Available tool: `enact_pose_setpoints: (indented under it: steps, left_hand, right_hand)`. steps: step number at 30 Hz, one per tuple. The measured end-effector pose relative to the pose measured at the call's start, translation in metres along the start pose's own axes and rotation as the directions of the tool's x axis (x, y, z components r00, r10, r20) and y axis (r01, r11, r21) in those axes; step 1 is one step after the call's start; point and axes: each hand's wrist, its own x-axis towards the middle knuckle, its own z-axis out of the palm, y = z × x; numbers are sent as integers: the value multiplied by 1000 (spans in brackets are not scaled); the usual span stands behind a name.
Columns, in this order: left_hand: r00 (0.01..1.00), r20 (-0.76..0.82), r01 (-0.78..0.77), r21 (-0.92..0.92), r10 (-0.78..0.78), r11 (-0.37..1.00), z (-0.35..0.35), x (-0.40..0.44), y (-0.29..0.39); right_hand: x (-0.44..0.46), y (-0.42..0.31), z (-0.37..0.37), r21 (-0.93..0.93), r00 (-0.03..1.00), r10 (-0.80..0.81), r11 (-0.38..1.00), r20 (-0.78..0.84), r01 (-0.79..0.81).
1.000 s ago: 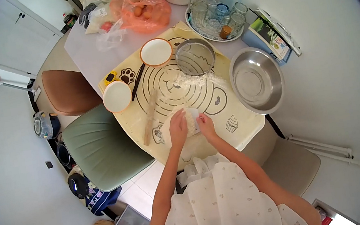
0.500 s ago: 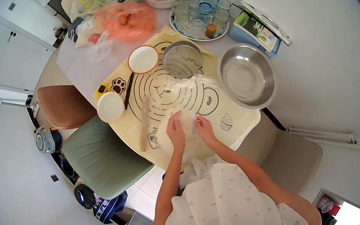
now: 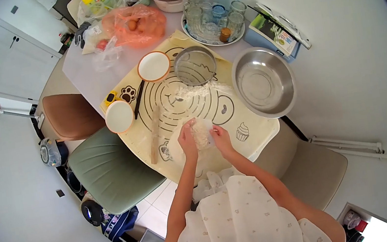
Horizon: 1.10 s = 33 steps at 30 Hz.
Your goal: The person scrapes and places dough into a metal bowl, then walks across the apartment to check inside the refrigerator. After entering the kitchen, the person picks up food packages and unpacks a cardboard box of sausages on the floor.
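Note:
Near the front of the baking mat (image 3: 224, 149), my left hand (image 3: 188, 141) and my right hand (image 3: 221, 140) pinch opposite sides of a thin, pale floury sheet (image 3: 201, 135) that looks like dough. Its surface between my hands is rough and crumbly; the fingertips are partly hidden. More pale, floury material lies beneath and left of my left hand. A wooden rolling pin (image 3: 155, 135) lies to the left. Loose flour (image 3: 201, 90) is scattered beyond my hands, beside a round metal sieve (image 3: 195, 66).
A steel basin (image 3: 264, 82) stands at the right. Two white bowls, one nearer (image 3: 119, 116) and one farther (image 3: 153, 66), sit left with a dark stick (image 3: 139, 99) and yellow gadget (image 3: 110, 98). Behind are a glassware tray (image 3: 222, 42) and an orange bag of eggs (image 3: 145, 26).
My hands stay in nearly the same place. More of the rough floury surface shows between them. The view has shifted very slightly.

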Motion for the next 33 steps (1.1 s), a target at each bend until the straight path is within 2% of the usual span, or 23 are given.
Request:
enact_pose_setpoints:
  steps: [5,9,11,14,20,24,27,29,30,31,32,33]
  left_hand:
    - [1000,-2,21,14,-21,1000,1,-4,2]
    - [999,38,-1,63,-1,998,9,-5,11]
    - [988,153,-46,77,34,996,16,-2,9]
    - [973,228,-54,111,27,992,37,3,18]
    - [901,431,-75,42,50,996,107,19,34]
    - [839,544,-20,10,11,1000,169,34,30]
    - [771,634,60,28,-64,998,211,48,3]
    - [747,661,35,62,-67,997,228,56,-11]
    - [734,675,15,98,-77,995,235,58,-19]
    - [722,687,21,99,-83,995,239,60,-26]
    - [713,685,61,154,-151,986,242,63,-32]
    - [703,676,100,213,-221,972,242,67,-39]
  right_hand:
    - [-4,-5,-4,-2,999,13,1000,52,-13]
    - [-6,-9,-10,3,1000,-15,1000,-4,15]
    - [-9,-22,-20,63,998,53,997,-15,-52]
    - [-8,-35,-36,166,993,103,982,-64,-91]
    - [12,-58,-86,205,970,2,978,-245,50]
    - [30,-89,-129,287,941,14,954,-337,89]
    - [51,-91,-157,324,912,86,945,-400,53]
    - [76,-68,-169,174,861,37,983,-507,60]
    - [86,-59,-173,176,853,41,982,-521,60]
    - [93,-52,-176,5,819,-45,998,-572,58]
    - [98,-46,-181,-168,784,-136,985,-605,41]
    - [98,-49,-185,-166,778,-128,986,-615,30]
